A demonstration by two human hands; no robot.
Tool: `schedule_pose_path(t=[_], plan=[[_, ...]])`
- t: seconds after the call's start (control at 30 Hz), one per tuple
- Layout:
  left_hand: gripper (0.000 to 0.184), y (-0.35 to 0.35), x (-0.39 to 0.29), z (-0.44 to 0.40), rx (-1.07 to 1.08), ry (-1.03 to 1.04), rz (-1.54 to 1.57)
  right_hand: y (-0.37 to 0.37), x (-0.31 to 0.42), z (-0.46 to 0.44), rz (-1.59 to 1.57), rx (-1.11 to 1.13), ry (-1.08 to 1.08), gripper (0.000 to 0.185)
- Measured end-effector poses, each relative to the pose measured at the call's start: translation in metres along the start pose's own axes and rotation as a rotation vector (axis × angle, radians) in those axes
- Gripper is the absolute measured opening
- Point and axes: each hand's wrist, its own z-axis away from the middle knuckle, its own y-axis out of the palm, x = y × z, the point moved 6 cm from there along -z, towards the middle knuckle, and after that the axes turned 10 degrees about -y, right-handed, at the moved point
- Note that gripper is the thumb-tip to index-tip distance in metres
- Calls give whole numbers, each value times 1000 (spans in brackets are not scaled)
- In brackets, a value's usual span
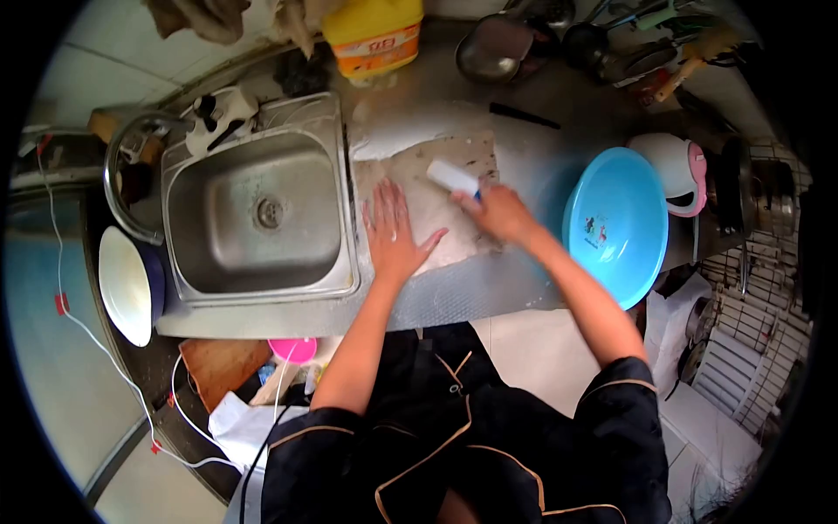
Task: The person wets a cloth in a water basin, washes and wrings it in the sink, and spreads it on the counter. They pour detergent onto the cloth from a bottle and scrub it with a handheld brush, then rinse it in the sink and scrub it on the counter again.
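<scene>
My left hand [392,232] lies flat with spread fingers on a pale, stained sheet [449,237] on the metal counter, just right of the sink. In my right hand [499,212] is the handle of a white brush-like tool [453,177], whose head extends left over the sheet. The underside of the tool is hidden, so its exact kind cannot be made out. A light blue basin [618,229] stands to the right of my right hand.
A steel sink [253,210] with a curved faucet [113,175] is at the left. Behind the sheet are a yellow container [374,39] and a dark knife-like object [525,115]. Pans [489,52] sit at the back; a white and pink kettle [668,173] stands beyond the basin.
</scene>
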Motion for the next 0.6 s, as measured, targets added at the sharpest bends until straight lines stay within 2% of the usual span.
schedule_pose_path(t=[0.07,0.1,0.17,0.23,0.3,0.33,0.4,0.43,0.53,0.57,0.6], plan=[[87,12,-8,21,114,138,-136,1,8,15,-57,48,91,67],[87,10,-9,30,117,130,-137,7,8,24,-122,110,171,65],[65,5,-16,42,225,163,-111,16,6,41,-141,71,219,61],[62,2,-14,44,240,181,-104,20,-1,48,-157,16,258,57],[58,-2,-18,51,237,288,-111,20,3,57,-259,-159,105,50],[58,-2,-18,50,237,289,-113,24,2,57,-260,-160,104,50],[54,-7,-22,47,236,333,-52,27,9,56,-317,-205,-60,50],[54,-5,-23,37,239,339,-54,28,8,52,-320,-210,-56,50],[45,-1,-47,17,368,610,179,35,9,59,-393,-210,-48,54],[45,-4,-51,5,359,619,184,32,5,60,-424,-255,-4,54],[45,0,-55,1,460,644,125,29,0,64,-455,-294,45,54]])
